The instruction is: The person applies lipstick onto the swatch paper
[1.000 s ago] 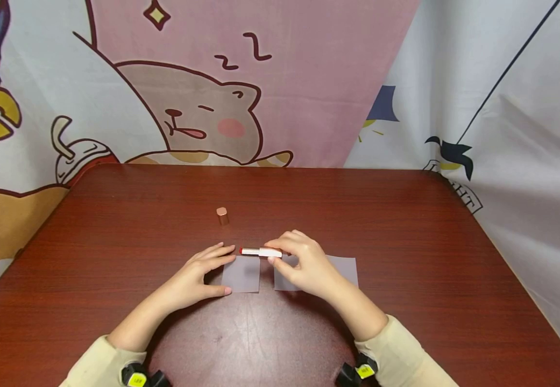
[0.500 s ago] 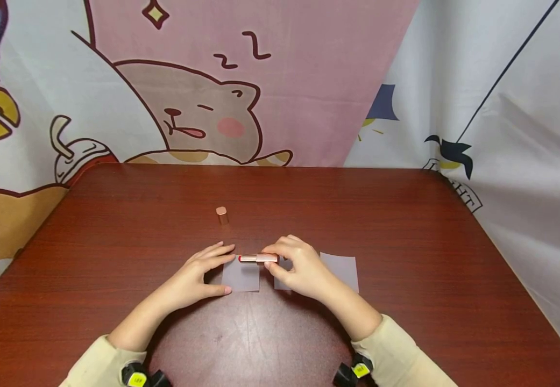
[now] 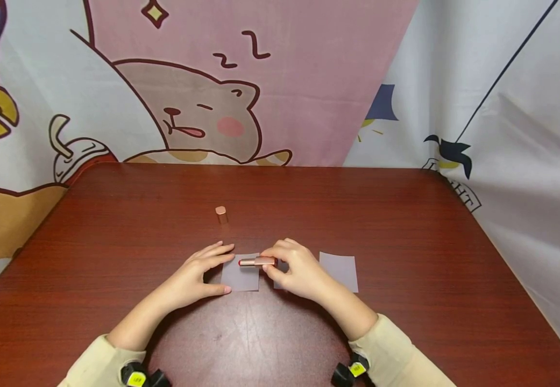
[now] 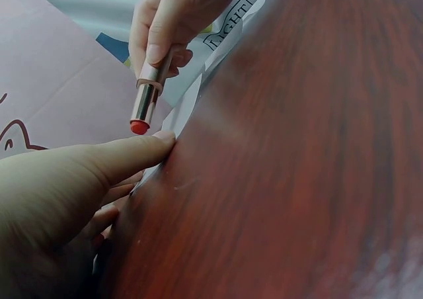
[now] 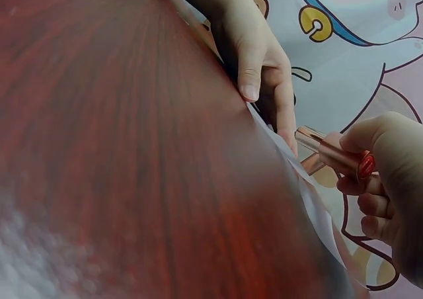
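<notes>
The head view looks forward and down from above the person's chest, taking in the whole wooden table (image 3: 405,226) and the cartoon curtain (image 3: 241,80) behind it from a middling distance. The left wrist view sits low and very close at the table surface, facing across toward the right hand (image 4: 175,18). The right wrist view, equally close and low, faces back toward the left hand (image 5: 254,54). All three share the lipstick (image 3: 257,262) and the paper sheet (image 3: 241,277).
</notes>
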{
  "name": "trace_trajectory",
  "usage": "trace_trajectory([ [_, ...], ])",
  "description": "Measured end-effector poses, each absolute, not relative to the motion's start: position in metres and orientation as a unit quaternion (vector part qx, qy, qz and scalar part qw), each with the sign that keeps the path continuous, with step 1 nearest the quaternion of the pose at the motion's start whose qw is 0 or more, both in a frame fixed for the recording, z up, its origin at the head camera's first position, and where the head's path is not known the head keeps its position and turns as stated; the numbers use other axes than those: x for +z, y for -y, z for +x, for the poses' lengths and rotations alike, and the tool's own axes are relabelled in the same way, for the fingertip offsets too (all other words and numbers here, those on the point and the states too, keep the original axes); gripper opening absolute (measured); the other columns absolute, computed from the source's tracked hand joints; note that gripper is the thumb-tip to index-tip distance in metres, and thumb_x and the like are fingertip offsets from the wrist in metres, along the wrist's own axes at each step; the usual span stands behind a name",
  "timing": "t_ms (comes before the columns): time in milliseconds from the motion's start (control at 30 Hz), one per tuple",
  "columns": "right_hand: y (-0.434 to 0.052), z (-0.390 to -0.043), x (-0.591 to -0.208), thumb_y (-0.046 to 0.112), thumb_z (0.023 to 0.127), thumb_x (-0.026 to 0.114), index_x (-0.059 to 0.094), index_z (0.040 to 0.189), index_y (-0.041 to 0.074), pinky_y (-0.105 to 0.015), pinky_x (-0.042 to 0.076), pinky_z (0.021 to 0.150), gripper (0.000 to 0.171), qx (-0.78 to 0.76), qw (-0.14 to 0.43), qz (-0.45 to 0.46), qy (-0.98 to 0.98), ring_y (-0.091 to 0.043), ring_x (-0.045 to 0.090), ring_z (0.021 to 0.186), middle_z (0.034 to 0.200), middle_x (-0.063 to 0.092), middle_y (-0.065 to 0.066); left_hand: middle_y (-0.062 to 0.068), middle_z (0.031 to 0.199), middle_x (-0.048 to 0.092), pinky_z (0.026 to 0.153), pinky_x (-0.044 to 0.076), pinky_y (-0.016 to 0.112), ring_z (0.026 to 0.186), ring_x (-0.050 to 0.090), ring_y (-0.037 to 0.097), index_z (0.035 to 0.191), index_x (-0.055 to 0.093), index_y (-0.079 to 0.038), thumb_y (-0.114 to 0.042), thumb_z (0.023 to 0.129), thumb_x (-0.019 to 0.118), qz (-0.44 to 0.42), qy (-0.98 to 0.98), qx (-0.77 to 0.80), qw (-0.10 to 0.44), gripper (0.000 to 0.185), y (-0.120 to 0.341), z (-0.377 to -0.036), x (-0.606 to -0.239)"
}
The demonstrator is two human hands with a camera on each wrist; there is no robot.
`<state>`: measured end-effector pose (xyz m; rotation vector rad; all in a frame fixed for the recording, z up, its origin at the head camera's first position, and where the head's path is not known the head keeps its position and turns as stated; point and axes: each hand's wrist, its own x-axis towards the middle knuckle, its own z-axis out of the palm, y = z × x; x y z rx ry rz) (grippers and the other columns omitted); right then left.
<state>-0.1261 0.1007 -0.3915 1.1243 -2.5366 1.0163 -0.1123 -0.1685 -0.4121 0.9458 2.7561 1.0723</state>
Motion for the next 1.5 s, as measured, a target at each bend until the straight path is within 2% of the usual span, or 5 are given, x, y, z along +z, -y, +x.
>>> trace_trajectory([
  [700,-0.0966,-0.1271,-0.3943,0.015,0.084,0.069,0.071,0.1,0.008,-0.028,0.047,0.073,0.018,0.32,0.08,0.37,0.869,-0.011,0.054,0.082,0.087,0.063,0.006,0.01,0.142,0.047,0.104,0.024,0.06,0.137,0.03,0.033,0.131,0.058,-0.003,-0.027,0.079,0.079,0.301,-0.888,0.346,0.017,0.061,0.1674,-0.1113,-0.4106],
  [1500,-0.0915,-0.1262,-0.3905,0.014,0.082,0.067,0.07,0.089,0.01,-0.022,0.041,0.06,0.008,0.292,0.075,0.369,0.879,-0.009,0.049,0.074,0.076,0.054,0.01,0.009,0.143,0.046,0.104,0.023,0.062,0.138,0.029,0.033,0.132,0.057,-0.003,-0.028,0.081,0.077,0.298,-0.888,0.35,0.024,0.06,0.1675,-0.1108,-0.4107],
])
